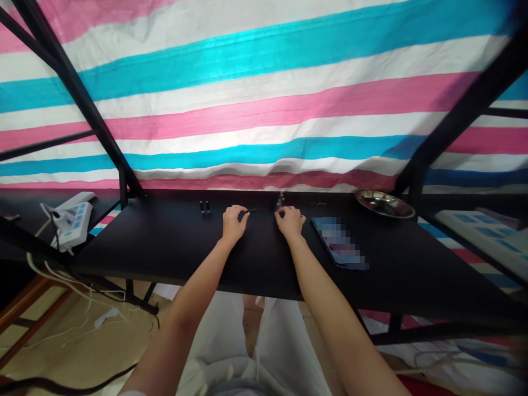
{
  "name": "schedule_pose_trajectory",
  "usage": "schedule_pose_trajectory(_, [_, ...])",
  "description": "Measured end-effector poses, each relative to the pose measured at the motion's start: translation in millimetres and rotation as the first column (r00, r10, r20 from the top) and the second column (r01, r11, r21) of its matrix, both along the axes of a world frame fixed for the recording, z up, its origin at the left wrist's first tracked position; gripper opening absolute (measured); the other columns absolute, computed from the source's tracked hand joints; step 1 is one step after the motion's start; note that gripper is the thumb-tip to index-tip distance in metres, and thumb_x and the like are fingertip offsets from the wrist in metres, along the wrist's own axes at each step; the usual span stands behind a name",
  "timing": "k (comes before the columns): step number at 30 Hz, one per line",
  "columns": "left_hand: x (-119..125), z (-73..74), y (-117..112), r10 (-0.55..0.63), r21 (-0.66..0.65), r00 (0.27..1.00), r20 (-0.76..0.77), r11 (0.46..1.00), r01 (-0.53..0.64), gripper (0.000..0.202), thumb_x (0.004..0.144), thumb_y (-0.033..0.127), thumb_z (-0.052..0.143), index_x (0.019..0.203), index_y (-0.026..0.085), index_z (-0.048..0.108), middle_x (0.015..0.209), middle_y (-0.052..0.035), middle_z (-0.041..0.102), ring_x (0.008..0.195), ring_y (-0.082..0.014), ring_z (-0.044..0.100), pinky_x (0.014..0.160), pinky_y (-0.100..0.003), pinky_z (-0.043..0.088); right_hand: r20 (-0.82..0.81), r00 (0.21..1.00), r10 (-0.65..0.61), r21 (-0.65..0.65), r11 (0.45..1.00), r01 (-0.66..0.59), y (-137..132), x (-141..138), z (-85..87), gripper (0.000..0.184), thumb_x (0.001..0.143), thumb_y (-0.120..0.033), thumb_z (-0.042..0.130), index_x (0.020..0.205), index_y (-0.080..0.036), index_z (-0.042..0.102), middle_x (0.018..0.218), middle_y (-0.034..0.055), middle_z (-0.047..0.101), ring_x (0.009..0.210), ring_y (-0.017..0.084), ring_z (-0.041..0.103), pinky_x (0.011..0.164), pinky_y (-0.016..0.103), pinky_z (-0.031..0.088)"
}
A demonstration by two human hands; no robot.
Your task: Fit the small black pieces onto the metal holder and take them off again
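Observation:
Both my hands rest on a black table, stretched out toward its far edge. My left hand is curled, pinching a thin dark stick-like tool that points to the right. My right hand is also curled, its fingers closed on a small metallic part that stands up by the table's back edge. Two small dark pieces lie to the left of my left hand. A few tiny dark bits lie right of my right hand.
A phone lies flat just right of my right hand. A shallow metal dish sits at the back right. A white power strip with cables is at the far left. A striped tarp and black frame bars close off the back.

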State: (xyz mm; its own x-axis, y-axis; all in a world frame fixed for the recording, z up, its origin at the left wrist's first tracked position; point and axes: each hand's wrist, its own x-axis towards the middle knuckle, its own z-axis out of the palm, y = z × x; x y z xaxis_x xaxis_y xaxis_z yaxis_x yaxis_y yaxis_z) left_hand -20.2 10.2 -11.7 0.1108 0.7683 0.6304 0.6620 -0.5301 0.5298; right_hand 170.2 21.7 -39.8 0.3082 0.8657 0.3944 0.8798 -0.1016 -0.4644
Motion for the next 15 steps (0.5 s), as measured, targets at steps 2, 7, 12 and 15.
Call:
schedule_pose_trajectory(2, [0.8,0.7,-0.4,-0.018,0.008,1.000,0.017,1.000,0.018,0.008,0.081,0.025,0.055,0.084,0.019,0.059,0.091,-0.0035,0.063,0.088,-0.0182,0.053,0.079,-0.032,0.040,0.038,0.990,0.138,0.040,0.989,-0.139,-3.7,-5.4,3.2,0.015,0.081,-0.028,0.048,0.082,-0.020,0.061,0.094,0.0075,0.060,0.093,0.024,0.047,0.081,0.037,0.027])
schedule_pose_trajectory(7, [1.9,2.8,-2.4,-0.043,0.021,0.999,0.029,0.999,0.042,0.008,0.081,0.025,0.055,0.084,0.019,0.059,0.090,-0.0035,0.064,0.087,-0.0178,0.054,0.080,-0.033,0.040,0.100,0.949,0.298,0.067,0.950,-0.305,-15.1,-19.0,12.2,0.014,0.082,-0.028,0.049,0.081,-0.020,0.060,0.093,0.0053,0.061,0.093,0.021,0.049,0.083,0.036,0.026])
schedule_pose_trajectory(12, [1.9,4.5,-3.6,-0.037,0.004,0.999,0.013,0.999,0.037,0.009,0.082,0.026,0.055,0.085,0.019,0.060,0.091,-0.0037,0.064,0.088,-0.0182,0.054,0.079,-0.033,0.041,0.097,0.943,0.320,0.040,0.945,-0.325,-21.3,-23.3,17.8,0.015,0.082,-0.029,0.048,0.081,-0.020,0.060,0.094,0.0064,0.061,0.093,0.022,0.048,0.084,0.036,0.025])
schedule_pose_trajectory(15, [1.7,5.1,-3.6,-0.022,0.001,1.000,0.003,1.000,0.022,0.011,0.082,0.027,0.054,0.085,0.019,0.061,0.092,-0.0046,0.064,0.088,-0.0185,0.054,0.079,-0.034,0.041,0.095,0.939,0.331,0.037,0.941,-0.336,-22.3,-24.4,19.0,0.015,0.083,-0.028,0.047,0.080,-0.020,0.059,0.094,0.0064,0.061,0.093,0.021,0.048,0.084,0.036,0.025])
